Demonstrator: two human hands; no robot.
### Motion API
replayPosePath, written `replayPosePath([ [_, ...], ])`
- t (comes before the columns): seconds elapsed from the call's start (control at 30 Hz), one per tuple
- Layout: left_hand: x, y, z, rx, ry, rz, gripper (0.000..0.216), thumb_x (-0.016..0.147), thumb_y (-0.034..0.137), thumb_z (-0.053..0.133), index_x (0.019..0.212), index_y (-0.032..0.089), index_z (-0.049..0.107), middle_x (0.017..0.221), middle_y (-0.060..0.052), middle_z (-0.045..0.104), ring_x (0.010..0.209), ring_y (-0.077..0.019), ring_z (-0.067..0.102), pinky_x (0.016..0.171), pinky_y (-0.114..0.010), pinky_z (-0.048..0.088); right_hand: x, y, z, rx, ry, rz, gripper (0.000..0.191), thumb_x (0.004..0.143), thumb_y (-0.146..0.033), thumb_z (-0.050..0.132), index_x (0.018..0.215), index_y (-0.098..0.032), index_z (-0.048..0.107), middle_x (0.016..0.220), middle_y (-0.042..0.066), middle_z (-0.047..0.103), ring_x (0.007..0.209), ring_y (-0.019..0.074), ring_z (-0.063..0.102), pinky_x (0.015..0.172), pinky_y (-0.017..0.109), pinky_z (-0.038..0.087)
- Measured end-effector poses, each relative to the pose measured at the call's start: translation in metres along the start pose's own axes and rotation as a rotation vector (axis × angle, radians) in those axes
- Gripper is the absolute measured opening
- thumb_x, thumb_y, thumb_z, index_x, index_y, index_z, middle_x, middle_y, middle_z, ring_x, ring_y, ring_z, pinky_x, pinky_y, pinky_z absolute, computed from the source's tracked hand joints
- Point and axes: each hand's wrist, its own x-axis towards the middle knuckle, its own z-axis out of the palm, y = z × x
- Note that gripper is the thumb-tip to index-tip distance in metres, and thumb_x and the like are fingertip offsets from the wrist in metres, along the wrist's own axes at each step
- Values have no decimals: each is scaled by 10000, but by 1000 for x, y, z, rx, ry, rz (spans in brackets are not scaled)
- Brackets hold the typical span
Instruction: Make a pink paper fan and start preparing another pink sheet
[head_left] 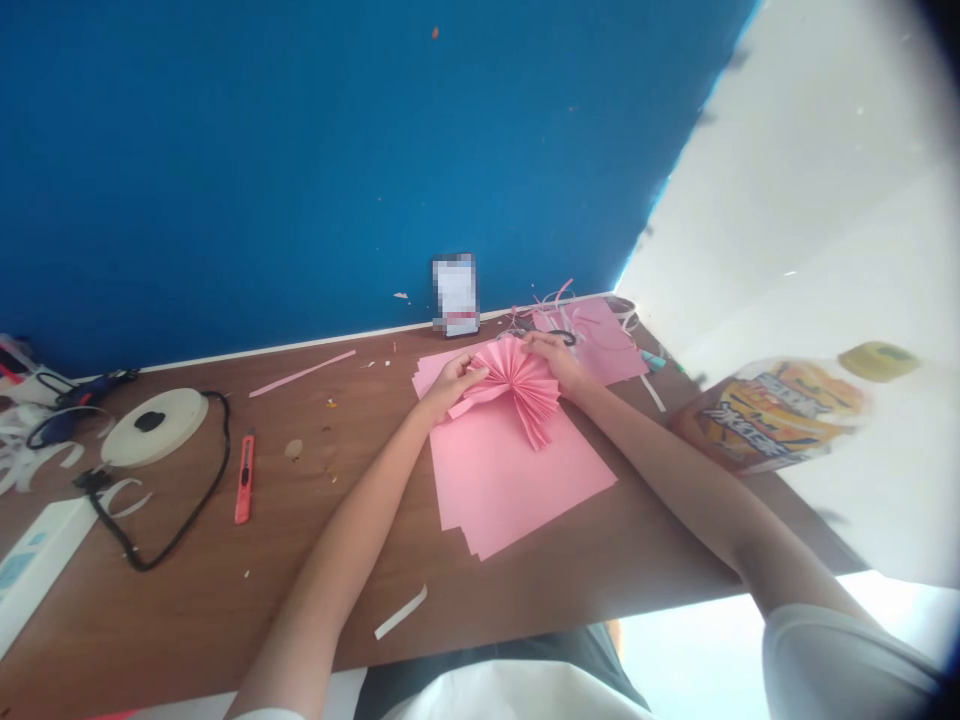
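The item in work is a pink fan of pleated paper (517, 385), located above a stack of flat pink paper sheets (517, 490) on the brown wood-grain counter (195, 600). Its folds spread from a gathered centre, and one pleated section points down toward the person.

The left hand (456, 385) grips the fan at its left side, with the thumb lying over the folds. The right hand (553, 358) grips the upper right edge, fingers bent over the paper; their exact contact is partly hidden. The sheets beneath are unevenly aligned, with corners offset at the near edge.

Beyond the right hand lies a second patch of pink paper (615, 350), with thin curled paper strips (559, 298) on and beside it. A dark-framed phone (456, 295) with a lit screen stands close to the blue wall (300, 150).

On the left side, a red-orange box cutter (244, 478) lies near a round white reel with a black centre (154, 430). A black cable (202, 520) loops around the reel's right side, beside a white power strip (45, 560). A straight pink paper strip (302, 373) lies toward the wall; a short white paper strip (401, 612) lies near the front edge. At right, a plastic bottle with a yellow cap (787, 410) appears blurred.
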Motion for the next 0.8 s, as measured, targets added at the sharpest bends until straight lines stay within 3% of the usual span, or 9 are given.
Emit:
replayPosePath([
  [0.13, 0, 2, 0, 26, 23, -43, 338, 753, 390, 675, 973, 142, 611, 916, -29, 608, 823, -117, 559, 766, -232, 421, 5, 2, -4, -31, 72, -99, 231, 715, -422, 559, 711, -223, 443, 689, -21, 461, 652, 135, 438, 631, 273, 366],
  [0.23, -1, 6, -5, 70, -63, -74, 349, 744, 401, 680, 966, 138, 617, 874, -23, 599, 788, -115, 554, 727, -229, 419, 9, 2, -4, 43, 114, -125, 239, 766, -467, 507, 823, -252, 420, 744, -27, 499, 640, 132, 460, 620, 268, 378],
  [0.37, -1, 11, -12, 224, -286, -148, 356, 731, 410, 690, 930, 121, 632, 764, -4, 549, 676, -94, 501, 600, -210, 378, 5, -4, 2, 6, -110, -14, 291, 758, -458, 582, 932, -234, 516, 801, -8, 573, 630, 118, 497, 588, 253, 371],
  [0.5, 2, 9, -14, 315, -397, -172, 371, 720, 404, 697, 950, 116, 656, 720, -2, 552, 603, -86, 463, 540, -211, 354, -5, -7, 12, -210, -462, -11, 201, 728, -358, 667, 807, -183, 605, 813, 3, 608, 762, 134, 550, 751, 282, 411],
  [0.63, 5, 4, -14, 336, -397, -170, 404, 685, 374, 727, 997, 123, 677, 796, -39, 620, 677, -124, 536, 593, -228, 403, -7, -6, 13, -233, -523, -2, 190, 702, -287, 706, 817, -179, 601, 844, -4, 599, 793, 127, 562, 799, 295, 424],
  [0.8, 6, 4, -16, 267, -368, -149, 478, 698, 303, 721, 1144, 155, 632, 1110, -121, 617, 912, -164, 580, 762, -269, 448, -4, -5, 7, -130, -487, 62, 260, 661, -271, 755, 854, -182, 603, 862, -2, 598, 836, 127, 572, 786, 274, 439],
])
